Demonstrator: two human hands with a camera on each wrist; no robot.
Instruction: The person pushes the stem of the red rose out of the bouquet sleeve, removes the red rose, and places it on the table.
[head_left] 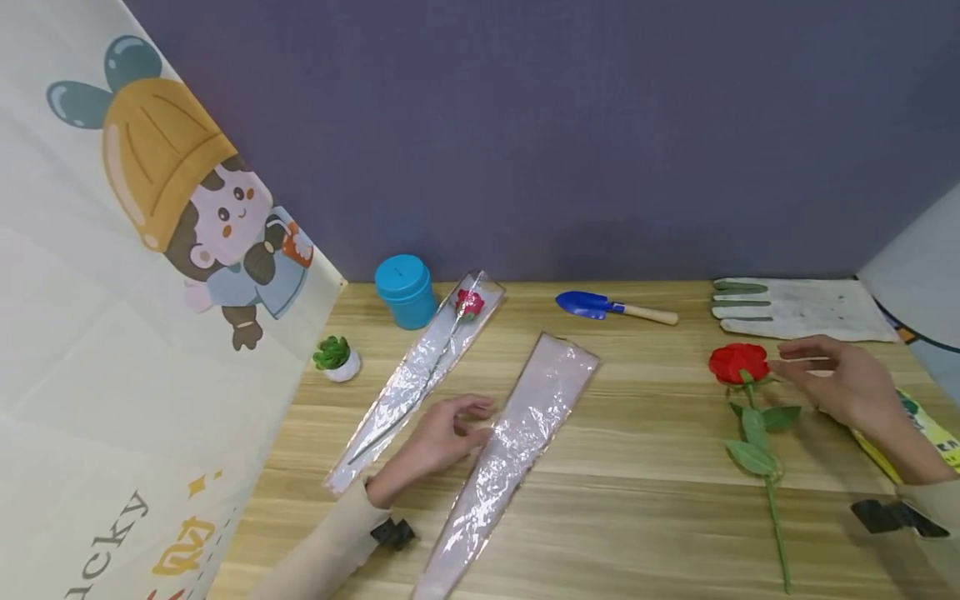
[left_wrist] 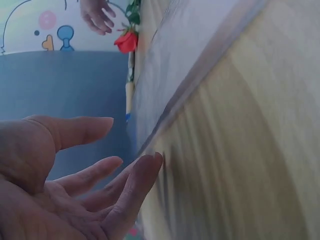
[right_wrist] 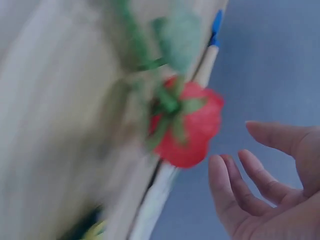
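A red rose [head_left: 738, 364] with green leaves and a long stem lies on the right part of the table. Close to the right of its bloom is my right hand [head_left: 847, 379], fingers loosely bent and nothing between them; the right wrist view shows the bloom [right_wrist: 187, 125] just beyond the fingertips. My left hand [head_left: 442, 437] hovers at the left edge of a flat, shiny pinkish wrapping sleeve [head_left: 513, 433], thumb and fingers apart. In the left wrist view the left fingers [left_wrist: 132, 187] hold nothing. Left of this hand lies a second clear sleeve [head_left: 405, 387] with a smaller red rose [head_left: 469, 303] inside.
Along the back stand a blue lidded canister [head_left: 408, 292], a blue hand trowel [head_left: 615, 307] with a wooden handle, and a white work glove [head_left: 802, 308]. A small potted succulent [head_left: 337, 358] sits at the left edge. A yellow packet [head_left: 930, 433] lies partly under the right forearm.
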